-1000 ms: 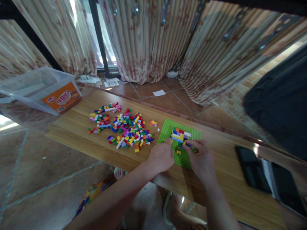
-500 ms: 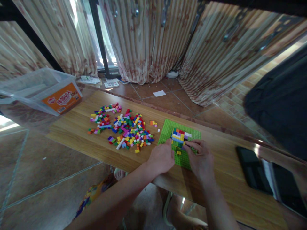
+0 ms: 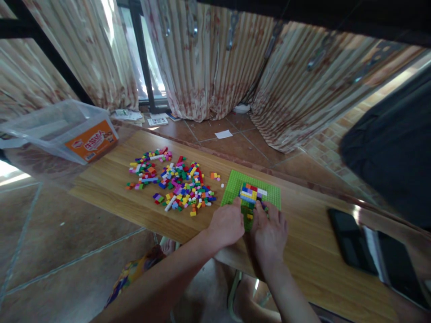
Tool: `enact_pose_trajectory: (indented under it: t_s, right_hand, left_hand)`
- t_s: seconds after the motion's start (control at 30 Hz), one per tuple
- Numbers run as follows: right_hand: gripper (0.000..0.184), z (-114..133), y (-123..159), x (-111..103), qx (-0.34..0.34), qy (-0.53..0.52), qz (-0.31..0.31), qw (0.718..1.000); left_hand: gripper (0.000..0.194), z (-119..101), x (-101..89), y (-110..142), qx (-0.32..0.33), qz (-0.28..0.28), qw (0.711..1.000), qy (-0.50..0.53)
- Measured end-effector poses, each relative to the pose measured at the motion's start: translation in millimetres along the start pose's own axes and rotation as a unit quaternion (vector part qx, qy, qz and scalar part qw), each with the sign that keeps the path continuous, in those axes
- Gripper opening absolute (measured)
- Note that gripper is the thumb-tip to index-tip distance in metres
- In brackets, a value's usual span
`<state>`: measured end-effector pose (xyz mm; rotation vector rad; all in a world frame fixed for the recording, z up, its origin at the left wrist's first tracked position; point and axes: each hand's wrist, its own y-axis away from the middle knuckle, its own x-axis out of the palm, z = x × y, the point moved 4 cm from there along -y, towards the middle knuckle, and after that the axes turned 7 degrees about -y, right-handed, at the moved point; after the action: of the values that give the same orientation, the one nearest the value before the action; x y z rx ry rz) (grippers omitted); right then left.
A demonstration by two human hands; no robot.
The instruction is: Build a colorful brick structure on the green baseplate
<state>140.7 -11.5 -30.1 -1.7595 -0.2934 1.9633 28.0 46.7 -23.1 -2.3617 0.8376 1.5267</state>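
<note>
Blocks (image 3: 249, 194) sit on our green board (image 3: 231, 187), looking light, hard and easy to pinch by their sides. Our left hand (image 3: 226, 225) and right hand (image 3: 270, 235) are close; we cannot tell if either holds any.

Daylight seeps through the curtain (image 3: 188, 63) gap, glaring on the floor (image 3: 77, 237) at left; wide-angle edges bend and blur.

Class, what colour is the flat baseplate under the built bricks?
The baseplate is bright green, seen best in the current head view.
</note>
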Motion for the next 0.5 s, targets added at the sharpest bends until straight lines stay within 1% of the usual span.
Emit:
enact_pose_trajectory:
  t_s: [0.07, 0.2, 0.3, 0.37, 0.43, 0.5]
  right_hand:
    - [0.036, 0.9, 0.7, 0.9, 0.004, -0.012, 0.003, 1.000]
    - [0.038, -3.2, -2.5, 2.0, 0.007, -0.089, -0.008, 0.996]
    - [0.039, -12.2, -5.2, -4.8, 0.027, -0.136, -0.035, 0.990]
    - [0.035, -19.0, -4.7, -12.3, 0.052, -0.162, -0.050, 0.984]
    - [0.030, -22.5, -2.0, -18.2, 0.066, -0.192, -0.044, 0.978]
    - [0.026, -21.3, 1.9, -20.4, 0.064, -0.217, -0.013, 0.974]
  left_hand:
    - [0.048, -0.3, -0.2, -0.1, -0.001, 0.004, 1.000, -0.006]
    - [0.046, -0.2, -1.4, -0.5, -0.007, 0.001, 1.000, -0.013]
    - [0.043, 0.8, -2.2, -0.8, -0.008, 0.004, 1.000, -0.016]
    - [0.044, 1.7, -2.4, -1.0, -0.007, 0.008, 1.000, -0.018]
    - [0.045, 2.5, -2.4, -1.2, -0.006, 0.007, 1.000, -0.021]
    - [0.045, 3.2, -2.1, -1.2, -0.005, 0.003, 1.000, -0.021]
